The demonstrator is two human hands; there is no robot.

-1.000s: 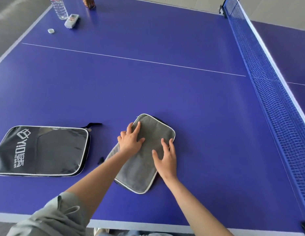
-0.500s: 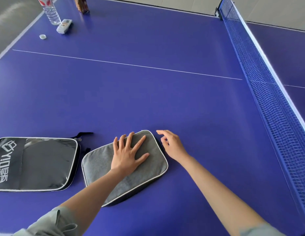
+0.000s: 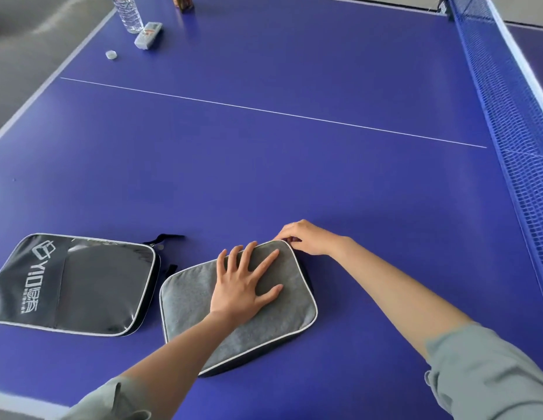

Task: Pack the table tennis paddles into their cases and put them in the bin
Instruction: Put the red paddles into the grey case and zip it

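A grey paddle case with white piping lies flat on the blue table near its front edge. My left hand presses on top of it with fingers spread. My right hand is at the case's far right corner, its fingers curled in a pinch at the edge, apparently on the zipper pull, which is hidden. A black case with a white logo lies flat to the left, its black strap sticking out at the far corner. No paddle and no bin show.
The blue net runs along the right side. At the far left corner stand a water bottle, a white remote, a bottle cap and a brown object. The table's left edge meets grey floor.
The grey case has been turned from upright to lying sideways beside the black case. My right hand left its top and moved to the far right corner, where it now pinches.
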